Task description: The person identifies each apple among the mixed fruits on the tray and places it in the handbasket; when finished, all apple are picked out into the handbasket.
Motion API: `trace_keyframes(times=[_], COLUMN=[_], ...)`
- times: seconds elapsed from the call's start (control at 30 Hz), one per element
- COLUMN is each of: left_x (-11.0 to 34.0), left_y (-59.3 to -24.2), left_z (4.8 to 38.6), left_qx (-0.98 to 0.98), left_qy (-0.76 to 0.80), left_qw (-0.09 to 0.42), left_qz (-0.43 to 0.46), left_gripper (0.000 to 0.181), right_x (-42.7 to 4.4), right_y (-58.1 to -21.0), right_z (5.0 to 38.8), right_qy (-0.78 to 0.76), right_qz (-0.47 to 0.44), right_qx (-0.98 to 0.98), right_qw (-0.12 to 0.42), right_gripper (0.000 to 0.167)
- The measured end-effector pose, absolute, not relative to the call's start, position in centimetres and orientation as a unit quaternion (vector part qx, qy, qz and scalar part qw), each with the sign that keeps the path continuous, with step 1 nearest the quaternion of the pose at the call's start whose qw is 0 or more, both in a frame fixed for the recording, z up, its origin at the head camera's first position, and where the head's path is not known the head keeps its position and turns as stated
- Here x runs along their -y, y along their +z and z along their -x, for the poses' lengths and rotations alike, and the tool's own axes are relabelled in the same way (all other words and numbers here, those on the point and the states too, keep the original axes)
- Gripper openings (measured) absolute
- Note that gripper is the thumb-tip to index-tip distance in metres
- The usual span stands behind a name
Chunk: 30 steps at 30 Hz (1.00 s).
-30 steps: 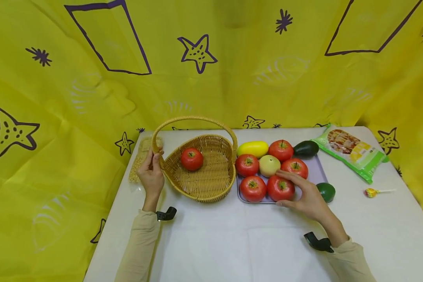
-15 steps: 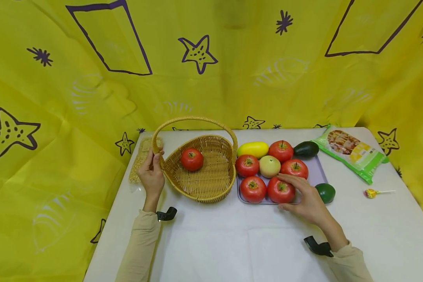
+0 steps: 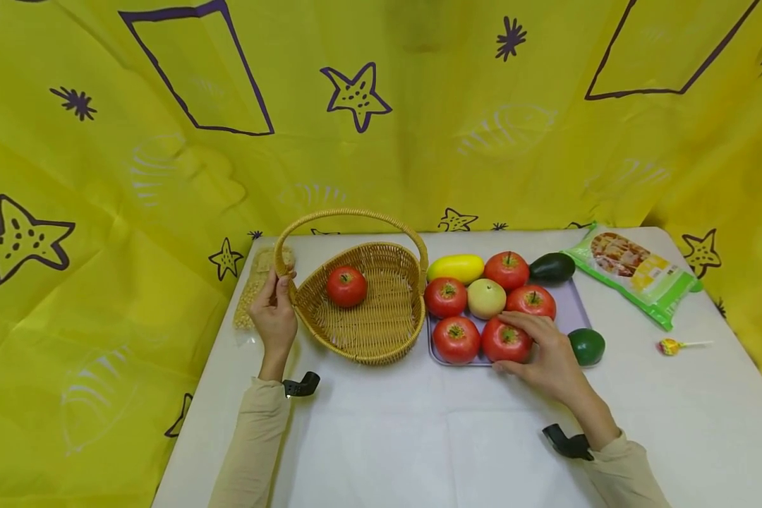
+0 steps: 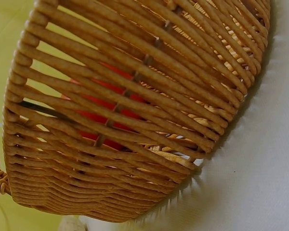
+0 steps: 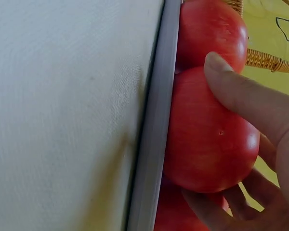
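Note:
On the left, my left hand grips the handle of a wicker basket near its base. One red apple lies inside the basket and shows through the weave in the left wrist view. At the tray's near edge, my right hand holds a red apple, thumb on one side and fingers curled round the other. That apple still sits on the lilac tray. Around it are several more red apples, a pale green round fruit, a yellow oblong fruit and a dark green avocado.
A green round fruit is at the tray's right corner, partly behind my hand. Farther right are a green food packet and a lollipop. A clear bag of pale grains lies left of the basket. Yellow cloth hangs behind the table.
My right thumb and fingers have closed in on the near apple, and the right forearm has shifted slightly left. My left hand and the basket stay in place.

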<state>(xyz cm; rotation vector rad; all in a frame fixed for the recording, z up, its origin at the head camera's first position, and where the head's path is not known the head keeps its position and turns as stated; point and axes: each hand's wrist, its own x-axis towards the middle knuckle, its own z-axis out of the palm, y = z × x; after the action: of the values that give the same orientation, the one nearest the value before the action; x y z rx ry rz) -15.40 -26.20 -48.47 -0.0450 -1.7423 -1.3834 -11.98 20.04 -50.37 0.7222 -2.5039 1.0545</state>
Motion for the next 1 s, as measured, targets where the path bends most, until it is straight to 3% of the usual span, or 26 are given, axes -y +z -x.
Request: trace_keyframes(times=[0.17,0.53,1.0], left_x=[26.2,26.2,26.5], left_y=[-48.5,-48.5,-48.6], left_z=[15.5,15.5,15.6], left_qx=[0.695,0.688,0.694], left_qy=[-0.566,-0.576,-0.568], left_qw=[0.442,0.441,0.441], left_qz=[0.025,0.031,0.028], left_gripper=[0.033,0.034,0.035], right_x=[-20.1,-20.1,-18.9], right_y=[-50.3,-48.4,-46.7], right_z=[12.0,11.5,12.0], right_qy=[0.379,0.459,0.58], right_qz=[-0.24,-0.188,-0.162], right_qx=[0.873,0.85,0.794], right_qw=[0.188,0.176,0.085], right_gripper=[0.085,0.084,0.079])
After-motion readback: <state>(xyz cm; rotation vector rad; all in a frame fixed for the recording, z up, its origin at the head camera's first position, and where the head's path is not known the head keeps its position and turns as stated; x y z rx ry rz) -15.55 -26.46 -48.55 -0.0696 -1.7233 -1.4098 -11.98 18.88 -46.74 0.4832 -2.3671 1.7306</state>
